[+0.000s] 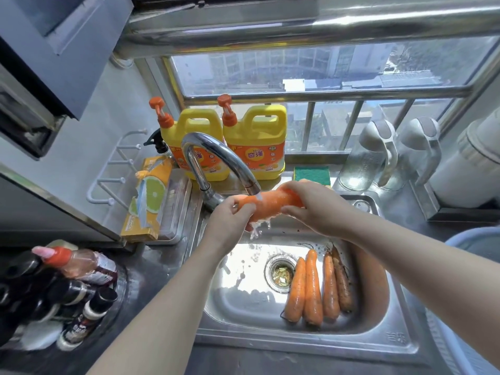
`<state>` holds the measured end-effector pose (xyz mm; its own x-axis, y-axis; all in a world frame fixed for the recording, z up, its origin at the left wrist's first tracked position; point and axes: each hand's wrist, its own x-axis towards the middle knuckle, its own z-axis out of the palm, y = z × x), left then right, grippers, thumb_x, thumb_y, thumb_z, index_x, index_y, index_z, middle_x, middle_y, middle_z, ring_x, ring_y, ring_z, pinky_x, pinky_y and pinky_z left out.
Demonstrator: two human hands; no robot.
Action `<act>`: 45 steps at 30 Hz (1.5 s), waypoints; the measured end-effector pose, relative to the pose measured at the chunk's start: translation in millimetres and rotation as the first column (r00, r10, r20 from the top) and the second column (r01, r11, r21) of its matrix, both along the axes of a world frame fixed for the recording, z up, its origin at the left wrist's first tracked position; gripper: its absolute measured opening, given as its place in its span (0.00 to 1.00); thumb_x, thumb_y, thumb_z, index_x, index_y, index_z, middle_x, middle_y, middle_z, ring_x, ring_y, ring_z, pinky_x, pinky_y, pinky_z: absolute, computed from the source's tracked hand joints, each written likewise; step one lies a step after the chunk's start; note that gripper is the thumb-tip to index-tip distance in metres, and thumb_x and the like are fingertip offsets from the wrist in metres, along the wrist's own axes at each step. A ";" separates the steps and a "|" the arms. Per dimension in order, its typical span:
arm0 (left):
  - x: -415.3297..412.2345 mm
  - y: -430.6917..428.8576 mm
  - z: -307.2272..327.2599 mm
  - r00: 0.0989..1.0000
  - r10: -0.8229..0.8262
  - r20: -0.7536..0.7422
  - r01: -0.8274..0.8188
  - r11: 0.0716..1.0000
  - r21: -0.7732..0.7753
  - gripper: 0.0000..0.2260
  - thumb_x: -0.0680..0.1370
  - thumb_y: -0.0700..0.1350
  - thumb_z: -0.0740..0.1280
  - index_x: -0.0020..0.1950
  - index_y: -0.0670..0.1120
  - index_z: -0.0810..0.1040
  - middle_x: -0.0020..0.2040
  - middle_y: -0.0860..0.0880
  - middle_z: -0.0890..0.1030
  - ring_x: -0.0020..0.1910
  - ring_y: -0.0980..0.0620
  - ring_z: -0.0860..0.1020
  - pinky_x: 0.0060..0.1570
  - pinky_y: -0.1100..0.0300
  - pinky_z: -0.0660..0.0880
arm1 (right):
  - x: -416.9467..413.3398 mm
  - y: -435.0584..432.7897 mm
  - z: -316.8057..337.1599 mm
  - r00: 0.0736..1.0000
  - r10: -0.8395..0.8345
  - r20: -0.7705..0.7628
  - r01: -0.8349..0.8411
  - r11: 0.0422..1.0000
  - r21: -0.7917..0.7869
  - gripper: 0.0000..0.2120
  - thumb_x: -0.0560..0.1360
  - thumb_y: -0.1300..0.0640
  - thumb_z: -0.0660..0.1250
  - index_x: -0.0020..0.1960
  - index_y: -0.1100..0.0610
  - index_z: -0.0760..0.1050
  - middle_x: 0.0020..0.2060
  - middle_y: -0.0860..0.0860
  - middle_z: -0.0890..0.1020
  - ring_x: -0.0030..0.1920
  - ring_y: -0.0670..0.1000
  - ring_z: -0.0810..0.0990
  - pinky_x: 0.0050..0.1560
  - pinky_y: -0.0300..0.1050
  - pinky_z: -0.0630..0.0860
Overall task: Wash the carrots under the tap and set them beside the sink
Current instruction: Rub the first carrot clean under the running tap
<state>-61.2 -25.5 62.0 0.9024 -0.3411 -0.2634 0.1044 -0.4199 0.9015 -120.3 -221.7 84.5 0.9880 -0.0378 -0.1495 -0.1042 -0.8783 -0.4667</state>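
I hold one fat orange carrot (270,203) level under the chrome tap (216,155), and water runs over its middle and drips into the steel sink (378,328). My left hand (230,220) grips its left end. My right hand (313,204) wraps its right end. Several more carrots (313,288) lie side by side on the sink floor, right of the drain strainer (281,272); the rightmost one looks dirty brown.
Two yellow detergent jugs (254,142) and a green sponge (311,173) stand behind the sink. A box on a tray (151,201) sits left of the tap, with bottles (67,288) at front left. Two clear jugs (378,152) and a blue basin (476,239) are at right.
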 end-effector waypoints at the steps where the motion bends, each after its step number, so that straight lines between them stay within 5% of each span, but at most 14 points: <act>1: 0.2 -0.4 -0.6 1.000 -0.007 0.012 0.007 1.000 0.022 0.08 0.79 0.48 0.67 0.57 0.49 0.79 0.41 0.51 0.84 0.30 0.59 0.80 0.34 0.64 0.75 | 0.2 -0.5 0.9 1.000 -0.002 -0.003 0.002 1.000 -0.002 0.19 0.79 0.44 0.67 0.67 0.47 0.72 0.53 0.48 0.76 0.56 0.53 0.77 0.62 0.57 0.71; 6: -3.3 5.8 -2.7 0.989 -0.142 0.049 0.136 0.985 0.106 0.17 0.72 0.54 0.68 0.60 0.55 0.76 0.48 0.54 0.85 0.42 0.54 0.84 0.46 0.54 0.81 | -1.5 -3.5 1.9 1.000 -0.007 -0.016 0.007 1.000 -0.002 0.19 0.79 0.44 0.67 0.68 0.47 0.72 0.50 0.44 0.72 0.56 0.53 0.76 0.62 0.56 0.71; 11: -1.6 4.3 -1.4 0.996 -0.079 0.040 0.078 0.996 0.038 0.09 0.80 0.46 0.67 0.60 0.48 0.78 0.43 0.50 0.84 0.33 0.58 0.81 0.38 0.60 0.75 | -0.2 -2.0 3.9 1.000 -0.011 -0.012 0.011 1.000 0.013 0.18 0.79 0.45 0.67 0.67 0.48 0.72 0.50 0.44 0.72 0.56 0.52 0.76 0.61 0.56 0.71; 21: -5.1 0.6 2.7 0.997 -0.068 0.047 0.064 0.995 0.081 0.14 0.71 0.56 0.65 0.54 0.53 0.78 0.43 0.51 0.84 0.37 0.51 0.84 0.48 0.43 0.82 | -1.6 -1.3 3.5 0.999 -0.024 -0.034 0.025 0.999 0.033 0.19 0.79 0.45 0.67 0.68 0.48 0.72 0.54 0.48 0.78 0.54 0.51 0.76 0.60 0.54 0.73; 34: -6.4 1.7 2.6 0.994 -0.079 0.080 0.072 0.994 0.084 0.15 0.71 0.55 0.66 0.56 0.52 0.77 0.43 0.50 0.84 0.40 0.50 0.84 0.47 0.46 0.81 | -0.6 0.1 5.4 0.999 -0.034 -0.014 0.035 0.999 0.032 0.18 0.78 0.45 0.68 0.66 0.48 0.73 0.48 0.44 0.72 0.54 0.52 0.76 0.61 0.56 0.72; 39: -5.6 0.3 0.8 0.994 -0.053 0.096 0.046 0.996 0.075 0.07 0.79 0.52 0.67 0.55 0.52 0.78 0.43 0.51 0.83 0.34 0.57 0.83 0.44 0.49 0.81 | 1.0 0.9 4.7 0.999 -0.035 0.001 0.035 0.999 0.030 0.17 0.78 0.45 0.68 0.65 0.48 0.73 0.49 0.45 0.74 0.55 0.53 0.77 0.60 0.56 0.72; 45: -6.0 2.2 -3.7 0.992 -0.044 0.121 0.032 0.994 0.101 0.08 0.80 0.54 0.66 0.54 0.51 0.78 0.42 0.50 0.84 0.37 0.52 0.84 0.45 0.46 0.82 | 2.4 1.8 2.1 0.999 -0.026 -0.019 0.027 0.999 0.041 0.18 0.78 0.44 0.68 0.65 0.48 0.74 0.53 0.48 0.79 0.55 0.53 0.77 0.61 0.57 0.73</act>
<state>-67.1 -23.3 58.3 0.9169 -0.3537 -0.1849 -0.0228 -0.5089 0.8605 -117.9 -219.9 86.7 0.9838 -0.0573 -0.1696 -0.1361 -0.8550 -0.5005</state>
